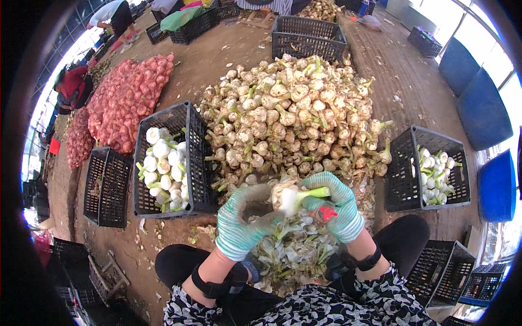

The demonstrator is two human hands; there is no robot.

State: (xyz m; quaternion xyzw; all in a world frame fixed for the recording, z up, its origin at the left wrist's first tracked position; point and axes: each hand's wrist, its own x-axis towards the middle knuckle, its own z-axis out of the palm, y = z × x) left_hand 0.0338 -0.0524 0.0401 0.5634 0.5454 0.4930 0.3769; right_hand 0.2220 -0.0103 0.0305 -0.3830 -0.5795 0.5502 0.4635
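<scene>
Both gloved hands meet over the person's lap: the left hand [237, 220] curls half-closed against a garlic bulb [286, 196], while the right hand [336, 209] is clamped on its green stalk. Peeled husks [293, 252] lie heaped just below. Ahead rises a big garlic pile [293, 117], flanked by a black crate [187, 130] and another crate [405, 163], both holding white cleaned bulbs.

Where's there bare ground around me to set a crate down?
Bare dirt lies between the red net sacks and the garlic pile, and right of the pile toward the blue barrels. The ground by the left hand and right hand is crowded: peelings, left crate, right crate.
</scene>
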